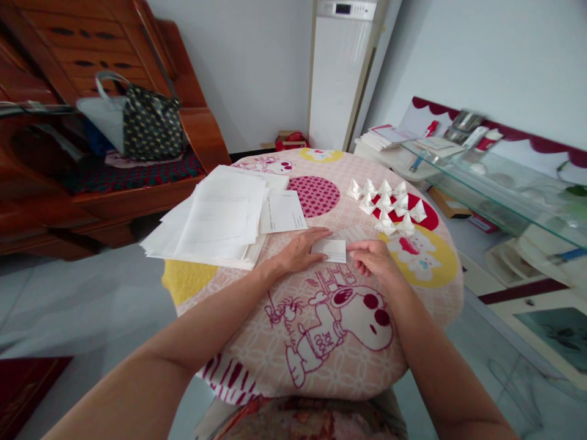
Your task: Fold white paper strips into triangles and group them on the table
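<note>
A small folded white paper lies on the round table's pink cartoon cloth. My left hand rests flat on the cloth, fingers stretched out, its fingertips on the paper's left edge. My right hand sits at the paper's right edge with its fingers curled and pressed on that edge. Beyond my hands, several folded white paper shapes stand grouped on the cloth. A stack of white sheets lies at the table's left, with one loose sheet beside it.
A wooden bench with a dotted bag stands at the left. A tall white appliance is against the far wall. A glass shelf with papers and small items runs along the right.
</note>
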`<state>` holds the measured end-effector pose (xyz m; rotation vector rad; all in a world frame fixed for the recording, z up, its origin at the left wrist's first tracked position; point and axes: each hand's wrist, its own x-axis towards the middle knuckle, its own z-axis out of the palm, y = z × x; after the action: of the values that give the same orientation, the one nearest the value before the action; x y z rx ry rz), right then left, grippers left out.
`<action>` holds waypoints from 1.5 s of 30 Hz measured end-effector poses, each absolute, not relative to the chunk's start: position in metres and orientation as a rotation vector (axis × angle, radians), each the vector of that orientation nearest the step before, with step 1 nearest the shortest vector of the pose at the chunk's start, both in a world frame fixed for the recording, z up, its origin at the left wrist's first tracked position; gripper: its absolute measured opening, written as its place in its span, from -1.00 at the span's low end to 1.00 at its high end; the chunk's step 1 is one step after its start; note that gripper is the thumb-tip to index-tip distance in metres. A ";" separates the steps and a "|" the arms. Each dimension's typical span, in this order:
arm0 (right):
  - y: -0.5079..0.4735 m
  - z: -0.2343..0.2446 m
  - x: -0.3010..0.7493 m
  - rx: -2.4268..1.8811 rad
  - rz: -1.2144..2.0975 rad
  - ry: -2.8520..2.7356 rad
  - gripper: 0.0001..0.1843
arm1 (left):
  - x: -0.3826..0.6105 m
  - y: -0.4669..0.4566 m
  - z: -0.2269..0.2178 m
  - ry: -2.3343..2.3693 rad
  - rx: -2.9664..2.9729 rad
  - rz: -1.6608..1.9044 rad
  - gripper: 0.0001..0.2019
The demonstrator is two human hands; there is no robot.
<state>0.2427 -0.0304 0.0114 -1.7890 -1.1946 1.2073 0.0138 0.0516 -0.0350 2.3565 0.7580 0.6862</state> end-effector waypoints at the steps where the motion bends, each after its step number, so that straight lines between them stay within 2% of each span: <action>1: -0.030 0.011 0.243 -1.767 1.217 -1.203 -0.60 | 0.014 0.051 -0.036 0.759 2.392 0.672 -0.36; 6: -0.032 0.009 0.246 -1.690 1.231 -1.230 -0.56 | 0.016 0.048 -0.040 0.743 2.476 0.666 -0.21; 14: -0.030 0.006 0.243 -1.580 1.224 -1.329 -0.64 | 0.019 0.043 -0.032 0.740 2.525 0.740 -0.19; 16: -0.029 0.006 0.242 -1.581 1.234 -1.341 -0.66 | 0.019 0.041 -0.028 0.747 2.538 0.754 -0.29; 21: -0.028 0.005 0.241 -1.585 1.207 -1.328 -0.64 | 0.020 0.036 -0.019 0.677 2.633 0.724 -0.81; 23: -0.028 0.004 0.241 -1.579 1.164 -1.315 -0.64 | 0.020 0.036 -0.018 0.610 2.684 0.756 -0.87; 30: -0.026 0.002 0.242 -1.496 0.847 -1.261 -0.66 | 0.022 0.036 -0.020 0.424 2.704 1.118 -0.73; 35: -0.024 -0.005 0.245 -1.498 0.663 -1.345 -0.73 | 0.018 0.040 -0.022 0.399 2.724 0.878 -0.72; 40: -0.026 -0.006 0.239 -1.643 0.358 -1.694 -0.85 | 0.012 0.043 -0.019 0.405 2.757 0.670 -0.68; 45: -0.031 0.000 0.232 -1.933 0.201 -2.096 -0.82 | 0.011 0.043 -0.015 0.355 2.669 0.572 -0.64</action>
<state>0.2322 -0.0307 0.0002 -1.9334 -2.0962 0.2012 0.0106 0.0429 -0.0151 2.6691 0.3547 0.5718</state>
